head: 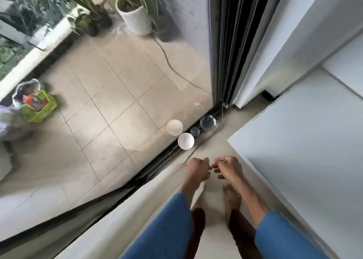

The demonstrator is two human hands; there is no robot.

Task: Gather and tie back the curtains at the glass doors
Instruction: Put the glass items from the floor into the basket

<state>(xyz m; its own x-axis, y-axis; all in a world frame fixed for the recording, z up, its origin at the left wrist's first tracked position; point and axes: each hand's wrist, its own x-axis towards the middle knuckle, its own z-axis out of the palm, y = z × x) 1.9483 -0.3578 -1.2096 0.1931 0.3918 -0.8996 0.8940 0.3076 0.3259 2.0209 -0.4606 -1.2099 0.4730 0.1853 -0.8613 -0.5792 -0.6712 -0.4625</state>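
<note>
While both arms reach forward in blue sleeves, the left hand (197, 169) and the right hand (227, 167) sit close together, knuckles up and fingers curled in. Something thin seems pinched between their fingertips, perhaps a cord or tie, but it is too small and blurred to be sure, so I cannot tell what either hand really has hold of. A pale curtain (137, 209) runs along the inside of the glass door (117, 101), its fabric passing just under the left forearm. At the far end, a second, dark curtain (229, 48) hangs gathered in tight folds against a white wall (294, 33).

Two bare feet stand on the pale floor below the hands. Ahead of them, in the black door track (165, 160), lie a white bowl (186, 141) and two clear round lids, a small one (194, 131) and a larger one (208, 122); a pale round shape in the glass beside the bowl looks like a reflection. A thin cord (214, 130) trails along the floor beside them.

Outside, beyond the glass, one ribbed white planter (137, 21) stands near at least two dark pots, and a green basket (39, 108) sits on the tiles at left.
</note>
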